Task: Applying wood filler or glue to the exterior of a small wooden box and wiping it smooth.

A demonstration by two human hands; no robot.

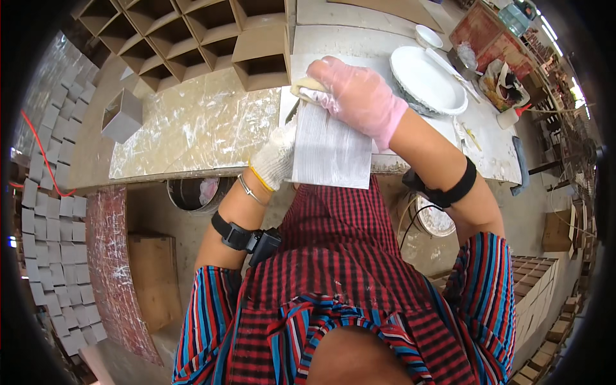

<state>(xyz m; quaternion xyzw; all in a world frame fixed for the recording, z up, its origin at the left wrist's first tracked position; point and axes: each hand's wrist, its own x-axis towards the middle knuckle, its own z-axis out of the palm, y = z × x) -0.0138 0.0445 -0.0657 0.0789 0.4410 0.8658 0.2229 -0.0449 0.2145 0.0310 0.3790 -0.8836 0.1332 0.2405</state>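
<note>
My left hand [276, 159], in a white knit glove with a yellow cuff, grips a box [332, 151] whose facing side is coated in streaky grey-white. The left fingers are partly hidden behind the box. My right hand [362, 99], in a thin pink glove with white smears, is closed on a pale yellow sponge or folded cloth [307, 88]. That pad lies against the far left edge of the box. Right of my hands, a round basin [423, 86] of white paint stands on the table, with a brush [451, 67] across its rim.
Brown open boxes [264, 45] are stacked at the far left of the paint-smeared table [199, 125]. A single grey box [122, 117] stands near its left side. Beyond the basin is a white bowl [428, 36]. A bucket [435, 218] sits below at right; many grey boxes [48, 224] line the left.
</note>
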